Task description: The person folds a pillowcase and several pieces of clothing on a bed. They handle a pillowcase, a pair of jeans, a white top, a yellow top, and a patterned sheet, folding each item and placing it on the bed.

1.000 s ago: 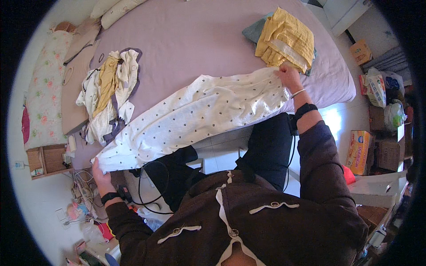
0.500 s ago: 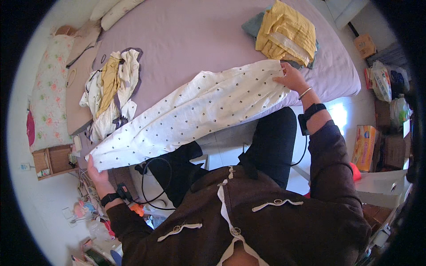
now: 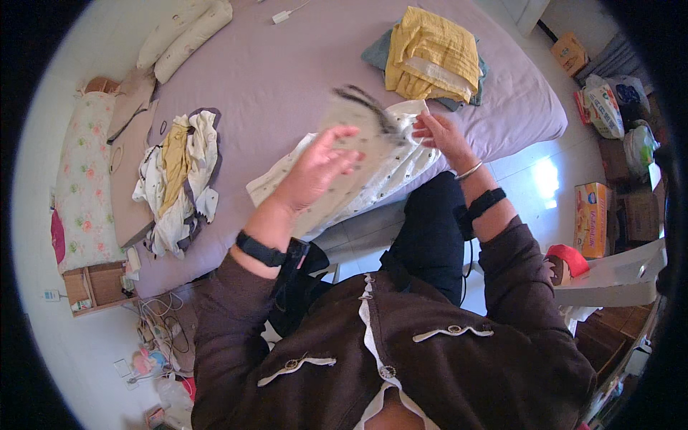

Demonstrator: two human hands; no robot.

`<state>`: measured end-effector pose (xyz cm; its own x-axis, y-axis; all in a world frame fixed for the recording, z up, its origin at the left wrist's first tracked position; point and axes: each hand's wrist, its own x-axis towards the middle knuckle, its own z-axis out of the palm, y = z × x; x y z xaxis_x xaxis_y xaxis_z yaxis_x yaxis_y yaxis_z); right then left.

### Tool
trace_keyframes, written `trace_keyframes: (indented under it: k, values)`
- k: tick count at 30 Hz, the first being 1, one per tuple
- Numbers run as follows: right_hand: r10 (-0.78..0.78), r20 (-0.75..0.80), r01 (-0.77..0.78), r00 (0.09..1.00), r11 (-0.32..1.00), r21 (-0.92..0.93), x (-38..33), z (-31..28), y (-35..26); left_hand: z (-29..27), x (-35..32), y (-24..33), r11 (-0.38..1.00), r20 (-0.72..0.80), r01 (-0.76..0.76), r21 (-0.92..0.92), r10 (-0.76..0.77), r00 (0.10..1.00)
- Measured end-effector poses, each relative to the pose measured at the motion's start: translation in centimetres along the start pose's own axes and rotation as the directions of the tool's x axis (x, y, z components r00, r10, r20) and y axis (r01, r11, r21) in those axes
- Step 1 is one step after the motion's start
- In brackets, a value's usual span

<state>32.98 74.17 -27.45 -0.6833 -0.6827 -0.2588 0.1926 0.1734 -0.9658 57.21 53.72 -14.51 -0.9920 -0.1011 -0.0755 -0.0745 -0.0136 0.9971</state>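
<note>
White patterned trousers (image 3: 394,168) with a small dark print lie folded lengthwise along the bed's near edge. One end is doubled over toward the right; its dark edge is smeared by motion. My left hand (image 3: 319,168) is over the cloth, fingers spread, holding nothing. At the right end my right hand (image 3: 443,136) pinches the cloth's edge, though its fingertips show only in part. Just beyond that hand sits a folded yellow cloth (image 3: 433,54) on top of a blue-green cloth (image 3: 376,54).
The bed (image 3: 287,72) has a mauve sheet. A rumpled heap of white and yellow clothes (image 3: 175,175) lies at its left, near a flowered cushion (image 3: 89,172). A charger (image 3: 281,17) rests at the far side. Boxes (image 3: 591,218) and bags (image 3: 603,107) line the right.
My left hand has swung from the far left end to the middle and let go. The trousers' left end has come over to the right. My right hand has shifted slightly left.
</note>
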Motion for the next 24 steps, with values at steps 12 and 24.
trace_keyframes:
  k: [12, 24]
  values:
    - [-0.119, -0.129, 0.039, 0.984, 0.865, -0.501, 1.1, 2.5, 4.0, -13.3, -14.5, -19.0, 0.737, -0.895, 0.639, 0.222, -0.106, 0.434]
    - [-0.326, -0.164, -0.002, 0.931, 0.445, -0.896, -2.4, 2.9, 1.7, -8.9, -15.1, -22.0, 0.849, -0.639, 0.33, -0.413, -0.528, 0.559]
